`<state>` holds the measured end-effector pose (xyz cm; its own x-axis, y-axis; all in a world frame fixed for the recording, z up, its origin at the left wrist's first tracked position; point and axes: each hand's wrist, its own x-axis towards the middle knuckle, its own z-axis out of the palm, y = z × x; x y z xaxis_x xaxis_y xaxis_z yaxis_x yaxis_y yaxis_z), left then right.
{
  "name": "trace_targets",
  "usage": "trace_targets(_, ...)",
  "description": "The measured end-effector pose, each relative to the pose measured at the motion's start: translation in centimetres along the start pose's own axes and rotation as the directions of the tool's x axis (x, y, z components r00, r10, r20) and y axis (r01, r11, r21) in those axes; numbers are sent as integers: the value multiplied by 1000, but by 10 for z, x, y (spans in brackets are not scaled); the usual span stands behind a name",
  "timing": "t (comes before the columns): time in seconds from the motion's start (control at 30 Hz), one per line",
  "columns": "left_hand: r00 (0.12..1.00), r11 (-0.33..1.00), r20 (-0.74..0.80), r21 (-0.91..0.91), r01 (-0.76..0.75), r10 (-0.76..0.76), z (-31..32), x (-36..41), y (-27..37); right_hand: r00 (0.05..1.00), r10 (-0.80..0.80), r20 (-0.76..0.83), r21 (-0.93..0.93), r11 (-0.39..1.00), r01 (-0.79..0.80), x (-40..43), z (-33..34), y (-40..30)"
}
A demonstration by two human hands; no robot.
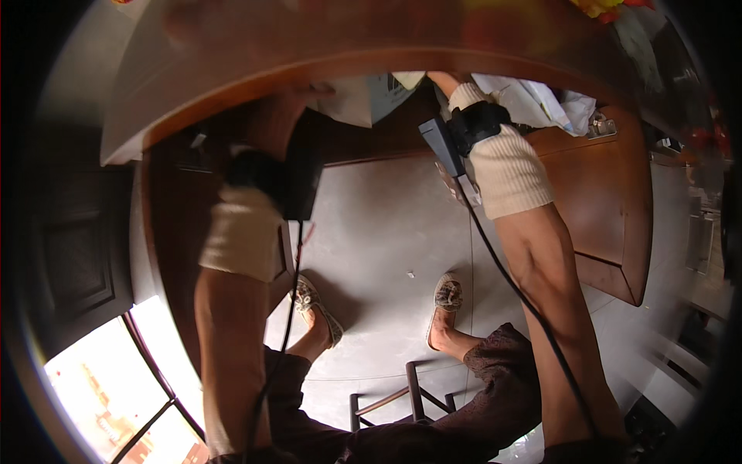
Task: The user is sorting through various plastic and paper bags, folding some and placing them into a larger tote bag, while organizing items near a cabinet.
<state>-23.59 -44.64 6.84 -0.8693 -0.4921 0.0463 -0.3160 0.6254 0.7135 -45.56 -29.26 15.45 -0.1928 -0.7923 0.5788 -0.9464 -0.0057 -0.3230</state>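
Both forearms reach into a dark wooden cabinet or shelf under a curved wooden tabletop (371, 35). My left hand (298, 107) is dim and blurred, its fingers by a pale bag or packet (348, 101); whether it grips the bag I cannot tell. Only the wrist side of my right hand (445, 83) shows; its fingers are hidden at the tabletop's edge, near a pale green-white item (409, 79). White plastic bags (530, 101) lie to the right of that hand. Knitted cuffs and black straps with cabled devices are on both forearms.
A wooden door panel (591, 197) stands at the right, with a small clear item (602, 126) above it. A dark panelled door (75, 261) is at the left. Below are grey floor, my feet in patterned shoes and the legs of a stool (413, 388).
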Motion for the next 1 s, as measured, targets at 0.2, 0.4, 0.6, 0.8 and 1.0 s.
trace_targets(0.2, 926, 454, -186, -891, -19, -327, 24, -31, 46, 896, 426, -125, 555, 779, -293, -67, -40, -24)
trace_targets(0.4, 844, 449, -83, -872, 196, -530, 47, -23, 65, 952, 233, -199, 130, 969, -210, -138, -12, -50)
trace_targets(0.6, 770, 374, -68, -899, 229, -634, 40, -22, 98, 982, 58, 182, -90, 995, -42, -31, -12, -39)
trace_targets(0.8, 932, 550, -203, -835, -5, -300, 67, -6, 71, 995, -94, 29, -446, 890, 97, -48, 30, -28)
trace_targets(1.0, 764, 432, -44, -845, 315, -644, 49, -21, 89, 962, 269, -40, -162, 949, -272, -144, -85, -19)
